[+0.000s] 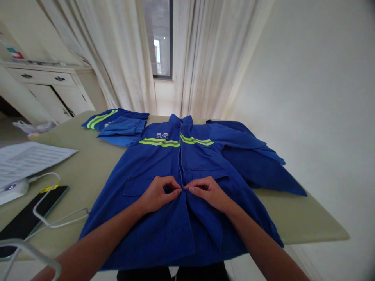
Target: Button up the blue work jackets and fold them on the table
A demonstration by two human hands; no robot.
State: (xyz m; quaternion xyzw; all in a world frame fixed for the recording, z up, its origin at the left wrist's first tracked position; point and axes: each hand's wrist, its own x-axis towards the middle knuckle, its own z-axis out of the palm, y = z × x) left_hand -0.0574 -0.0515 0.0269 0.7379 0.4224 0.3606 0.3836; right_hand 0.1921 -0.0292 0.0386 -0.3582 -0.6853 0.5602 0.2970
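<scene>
A blue work jacket (155, 166) with yellow-green and grey reflective stripes lies front up on the table, its collar at the far end. My left hand (161, 192) pinches the edge of the front opening a little below the middle. Opposite it, my right hand (209, 192) pinches the other side of the same opening, with the fingertips of both hands almost meeting. Any button or fastener between the fingers is hidden. Above the hands the front edges lie close together; below them the flap hangs down toward the table's near edge.
Folded blue garments (123, 127) with reflective stripes lie at the back left, and a darker blue garment (263, 171) is under the right sleeve. On the left are printed paper (32, 160), a black phone (32, 214) and a white cable (67, 222). The table (310, 218) ends at right.
</scene>
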